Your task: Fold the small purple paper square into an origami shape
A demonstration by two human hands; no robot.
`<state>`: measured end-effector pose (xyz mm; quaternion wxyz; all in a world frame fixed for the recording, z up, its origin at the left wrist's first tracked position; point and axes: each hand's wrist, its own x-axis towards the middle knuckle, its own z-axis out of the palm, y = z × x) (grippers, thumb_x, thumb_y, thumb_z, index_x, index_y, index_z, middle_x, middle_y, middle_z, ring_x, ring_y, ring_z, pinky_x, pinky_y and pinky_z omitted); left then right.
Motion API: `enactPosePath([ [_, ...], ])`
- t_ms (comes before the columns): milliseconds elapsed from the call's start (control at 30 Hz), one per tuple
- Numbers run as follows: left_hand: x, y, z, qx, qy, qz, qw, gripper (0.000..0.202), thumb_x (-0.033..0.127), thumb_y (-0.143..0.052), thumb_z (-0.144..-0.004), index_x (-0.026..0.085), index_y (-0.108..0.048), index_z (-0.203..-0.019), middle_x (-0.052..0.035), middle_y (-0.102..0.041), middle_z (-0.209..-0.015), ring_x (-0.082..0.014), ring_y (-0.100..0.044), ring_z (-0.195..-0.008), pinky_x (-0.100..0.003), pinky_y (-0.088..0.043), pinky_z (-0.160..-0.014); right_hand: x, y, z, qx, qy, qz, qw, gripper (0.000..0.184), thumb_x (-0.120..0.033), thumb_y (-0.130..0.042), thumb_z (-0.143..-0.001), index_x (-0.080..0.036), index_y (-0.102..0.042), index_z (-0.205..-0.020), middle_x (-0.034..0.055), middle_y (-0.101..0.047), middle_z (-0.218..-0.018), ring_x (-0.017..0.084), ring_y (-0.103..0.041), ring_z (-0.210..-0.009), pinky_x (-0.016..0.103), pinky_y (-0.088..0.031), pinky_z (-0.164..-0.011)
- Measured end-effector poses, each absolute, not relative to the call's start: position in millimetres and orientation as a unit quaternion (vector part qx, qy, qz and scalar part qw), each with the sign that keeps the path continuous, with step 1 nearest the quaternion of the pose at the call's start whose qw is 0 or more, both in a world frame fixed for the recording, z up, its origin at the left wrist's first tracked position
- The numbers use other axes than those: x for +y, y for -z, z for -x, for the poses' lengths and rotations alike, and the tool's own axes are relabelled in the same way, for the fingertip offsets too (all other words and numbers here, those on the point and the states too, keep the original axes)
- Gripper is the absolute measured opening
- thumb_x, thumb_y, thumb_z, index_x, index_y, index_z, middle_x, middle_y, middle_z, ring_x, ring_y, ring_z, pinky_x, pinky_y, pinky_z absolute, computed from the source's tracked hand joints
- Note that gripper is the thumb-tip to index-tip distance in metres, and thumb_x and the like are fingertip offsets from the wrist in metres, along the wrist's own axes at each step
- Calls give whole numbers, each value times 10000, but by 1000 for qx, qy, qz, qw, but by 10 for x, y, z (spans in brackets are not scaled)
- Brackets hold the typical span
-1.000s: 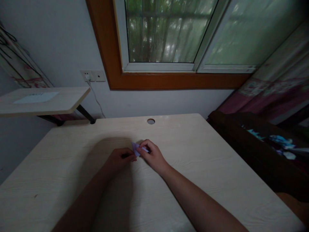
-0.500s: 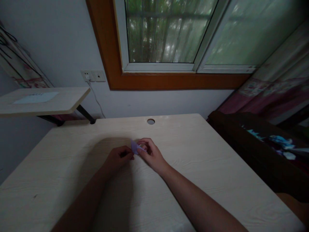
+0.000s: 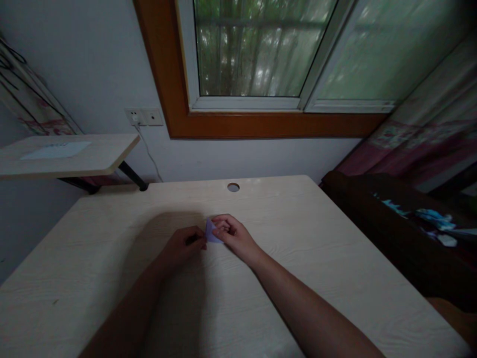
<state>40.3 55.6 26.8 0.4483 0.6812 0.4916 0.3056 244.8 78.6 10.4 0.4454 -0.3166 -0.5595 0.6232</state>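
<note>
A small piece of folded purple paper [image 3: 211, 234], roughly triangular, is between my two hands just above or on the pale wood-grain desk [image 3: 261, 209]. My right hand [image 3: 235, 236] pinches its right side between thumb and fingers, covering part of it. At the paper's left edge, my left hand [image 3: 186, 242] is closed in a pinch, its fingertips touching that edge. Shadow makes the left fingertips hard to make out.
A raised shelf [image 3: 122, 149] with a paper sheet [image 3: 55, 150] on it stands at the back left on black legs [image 3: 133, 176]. A round cable hole [image 3: 233, 187] lies near the desk's back edge. Dark furniture [image 3: 357, 214] stands beyond the right edge.
The purple paper has turned and flattened, so it now shows a triangular face instead of a tilted, folded one. My right fingers have shifted slightly; the left hand has barely moved.
</note>
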Motion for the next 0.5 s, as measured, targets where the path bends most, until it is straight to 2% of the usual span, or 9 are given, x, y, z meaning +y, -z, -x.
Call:
enactPosePath([
  [367,536,-317,-406,481,-318,-687,442,308,367,-514,-910,156,-676,-755,-38,-705,-739,-167,-631,-716,-249,-451,-693,805,-72,-2441,-559,-609,339,449,357,-441,-730,-793,-216,-645,-1056,-9,-608,-785,136,-561,-726,277,-434,-697],
  [500,550,-278,-406,486,-300,-709,414,331,407,-537,-902,152,-684,-752,-37,-696,-727,-149,-587,-662,-238,-412,-632,803,-70,-2444,-558,-603,346,453,335,-431,-719,-805,-216,-644,-1051,-20,-595,-765,127,-549,-692,269,-418,-673],
])
